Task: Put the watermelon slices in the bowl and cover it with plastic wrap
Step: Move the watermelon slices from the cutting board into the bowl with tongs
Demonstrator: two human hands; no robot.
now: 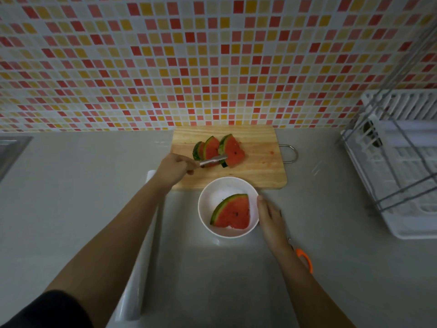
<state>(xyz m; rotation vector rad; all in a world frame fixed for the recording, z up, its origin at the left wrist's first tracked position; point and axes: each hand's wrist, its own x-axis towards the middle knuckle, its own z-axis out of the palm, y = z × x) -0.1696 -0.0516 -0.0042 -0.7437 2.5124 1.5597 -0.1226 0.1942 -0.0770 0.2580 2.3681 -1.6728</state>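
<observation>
I count three slices (pixel 218 149) on the board (pixel 260 166), one slice (pixel 233 213) in the bowl (pixel 205 202); my left hand (pixel 173 170) grips tongs (pixel 212 160) (closing on the front slice), my right hand (pixel 270 221) lies flat against the bowl's rim, fingers loosely open.

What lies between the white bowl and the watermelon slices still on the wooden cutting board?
In the head view, only bare board: the wooden cutting board separates the white bowl from the watermelon slices; the metal tongs sit at the slices.

Two bare forearms come in from the bottom of the frame, no watch, rings or bracelets that I can spot. Only clothing showing is a dark, black-looking sleeve (pixel 50 308) bunched at the lower left corner, on the left arm.
</observation>
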